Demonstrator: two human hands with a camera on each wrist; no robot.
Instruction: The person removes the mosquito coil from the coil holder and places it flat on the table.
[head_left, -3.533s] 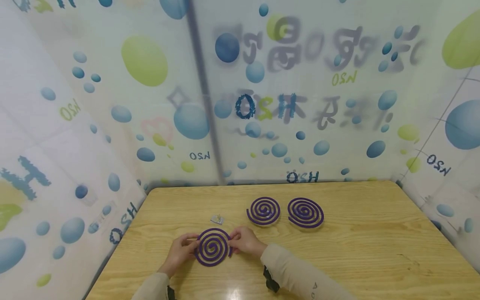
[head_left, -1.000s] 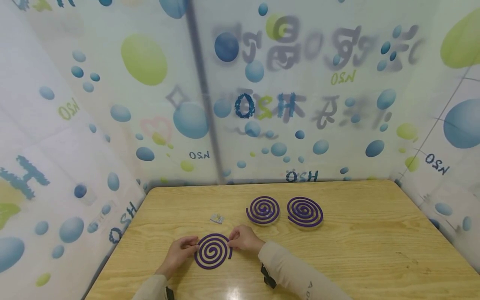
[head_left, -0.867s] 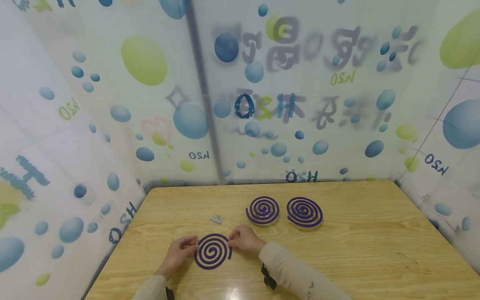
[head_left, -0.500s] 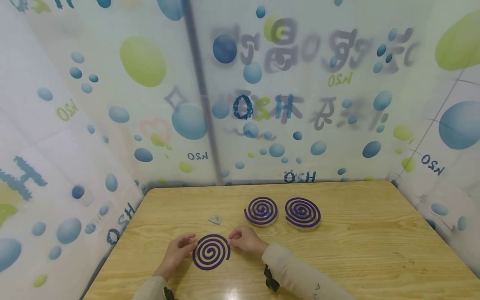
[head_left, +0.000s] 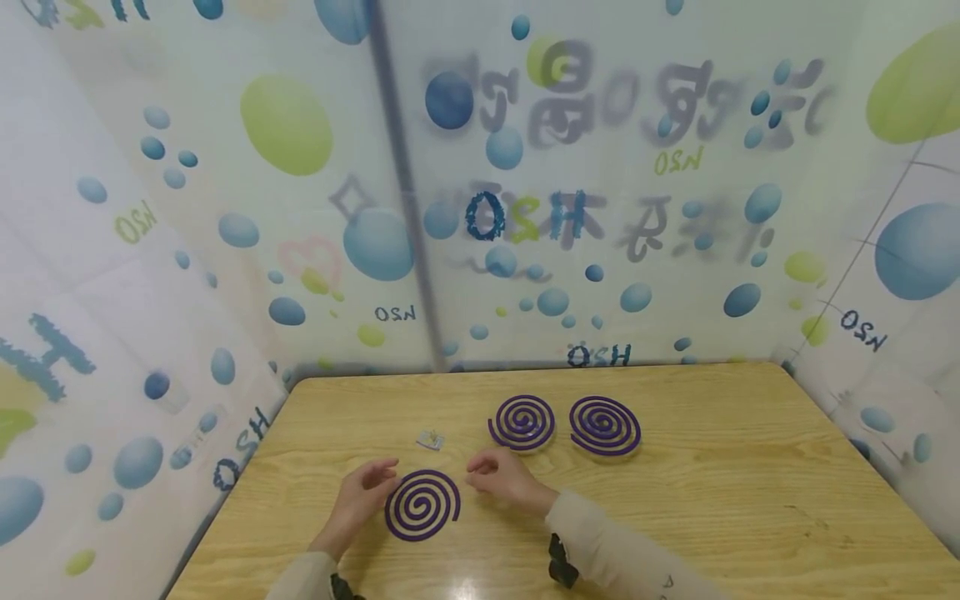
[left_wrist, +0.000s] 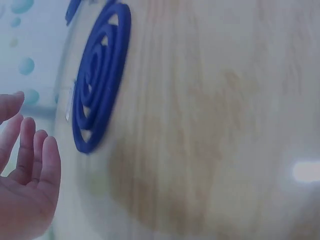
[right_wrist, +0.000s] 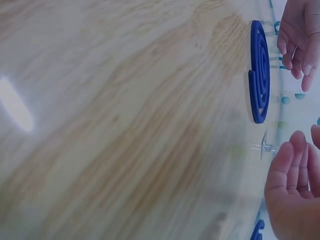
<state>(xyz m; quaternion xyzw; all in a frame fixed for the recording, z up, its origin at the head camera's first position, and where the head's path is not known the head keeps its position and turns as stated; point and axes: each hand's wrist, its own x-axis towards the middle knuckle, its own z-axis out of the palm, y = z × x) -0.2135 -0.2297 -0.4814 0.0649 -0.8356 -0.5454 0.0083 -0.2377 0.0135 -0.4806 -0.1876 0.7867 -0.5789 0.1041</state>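
A purple mosquito coil (head_left: pixel 420 506) lies flat on the wooden table between my hands. My left hand (head_left: pixel 356 504) is just off its left edge, fingers loosely curved and parted from the thumb; in the left wrist view this hand (left_wrist: pixel 27 185) holds nothing. To the coil's upper right, my right hand (head_left: pixel 512 482) hovers apart from it, and its relaxed fingers are bare in the right wrist view. Behind the coil sits a small metal piece with an upright prong, apparently a coil stand (head_left: pixel 431 439).
Farther back on the table (head_left: pixel 712 500) are a second coil (head_left: pixel 525 422) and a third coil (head_left: pixel 604 423), side by side and seemingly raised slightly off the surface. A patterned curtain (head_left: pixel 645 333) hangs behind the table's back edge, with similar sheets at both sides.
Earlier both hands held the coil by its edges, then lowered it to the table. Both have now let go; the right hand has drawn back to the right, the left has loosened slightly.
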